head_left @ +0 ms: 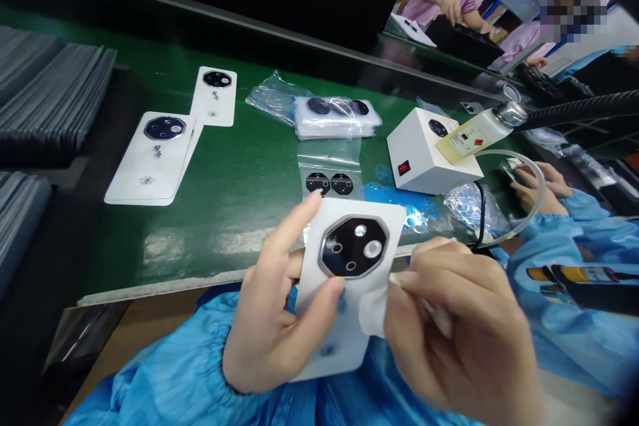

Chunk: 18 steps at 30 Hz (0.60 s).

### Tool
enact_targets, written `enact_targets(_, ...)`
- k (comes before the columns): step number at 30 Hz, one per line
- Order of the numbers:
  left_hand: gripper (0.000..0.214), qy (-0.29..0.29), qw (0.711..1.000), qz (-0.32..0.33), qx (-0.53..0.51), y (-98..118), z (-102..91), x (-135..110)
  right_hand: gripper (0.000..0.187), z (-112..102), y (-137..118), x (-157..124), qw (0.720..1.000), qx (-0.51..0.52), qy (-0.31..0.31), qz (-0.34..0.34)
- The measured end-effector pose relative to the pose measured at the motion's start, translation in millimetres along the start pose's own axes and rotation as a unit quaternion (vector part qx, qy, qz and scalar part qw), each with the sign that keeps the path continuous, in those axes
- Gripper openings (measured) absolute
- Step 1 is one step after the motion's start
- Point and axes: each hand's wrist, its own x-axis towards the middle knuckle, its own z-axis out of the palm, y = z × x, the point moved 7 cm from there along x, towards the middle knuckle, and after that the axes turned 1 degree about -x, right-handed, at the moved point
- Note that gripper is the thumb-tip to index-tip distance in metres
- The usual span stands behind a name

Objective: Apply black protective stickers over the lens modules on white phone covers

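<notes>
My left hand (272,309) grips a white phone back cover (344,293) with a black octagonal camera module (353,246) facing up. Its thumb lies on the cover just below the module and its index finger runs up the left edge. My right hand (456,329) is closed on a small white wiping cloth (374,309), pressed against the cover's right edge beside the module.
On the green conveyor belt (239,180) lie two more white covers (154,156) (214,96), a bagged stack of covers (334,116), a lens strip (329,183), a white box with a red switch (424,153) and a dispenser bottle (479,133). A co-worker's hands (536,186) work at right.
</notes>
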Motion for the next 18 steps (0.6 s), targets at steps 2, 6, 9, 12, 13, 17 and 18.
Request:
enact_targets(2,0.066,0.007,0.996,-0.013,-0.086,0.2,-0.1,-1.8,0.014,-5.9,2.5,-1.6,0.999,0.021,0.013,0.021)
enact_targets(6,0.063,0.010,0.996,-0.010,-0.087,7.7,-0.3,-3.7,0.014,-8.6,4.5,-5.2,0.999,0.026,0.012,0.029)
enact_targets(9,0.063,0.012,0.998,-0.026,-0.062,11.9,-1.8,-4.2,0.017,-7.3,4.0,-6.0,0.999,0.042,0.004,0.021)
enact_targets(12,0.063,0.010,0.998,-0.030,-0.057,15.6,-2.9,-4.5,0.021,-6.9,4.2,-5.7,0.998,0.057,-0.003,0.022)
enact_targets(13,0.063,0.008,0.998,-0.030,-0.055,16.3,-2.9,-4.6,0.022,-6.9,4.6,-5.7,0.998,0.058,-0.005,0.025)
enact_targets(17,0.065,0.000,0.998,-0.030,-0.050,14.1,-0.8,-4.3,0.023,-6.7,3.1,-6.1,0.998,0.051,-0.006,0.020)
enact_targets(18,0.065,0.002,0.999,-0.023,-0.044,13.2,-0.4,-4.0,0.022,-6.6,2.9,-6.0,0.999,0.047,-0.003,0.020)
